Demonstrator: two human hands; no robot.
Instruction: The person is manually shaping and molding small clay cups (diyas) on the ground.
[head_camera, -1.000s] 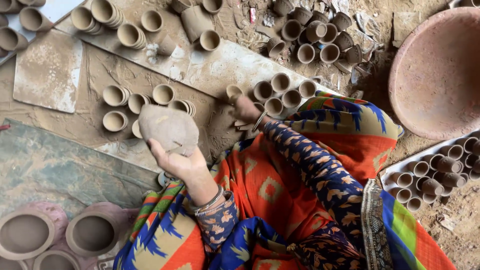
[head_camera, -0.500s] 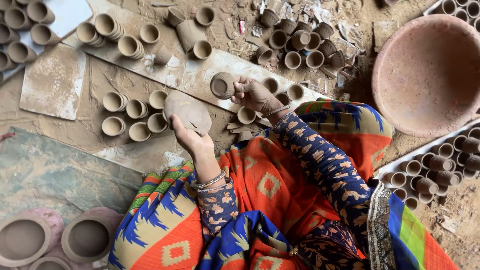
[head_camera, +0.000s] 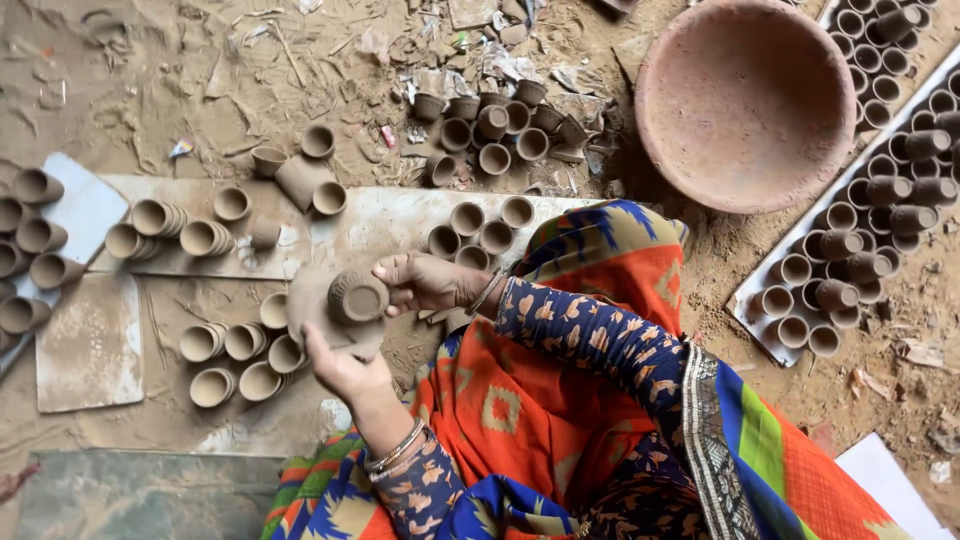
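Head view: right hand (head_camera: 425, 282) fingers pinching clay cup (head_camera: 357, 296), left hand (head_camera: 340, 365) fingers gripping clay slab (head_camera: 310, 310).

One large clay bowl (head_camera: 745, 100); three small cups (head_camera: 480, 232) in a cluster left of it; one cup (head_camera: 357, 297) held in hand.

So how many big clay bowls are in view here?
1: the large clay bowl sits on the ground at the top right, to the right of the loose small cups. More may lie outside the frame.
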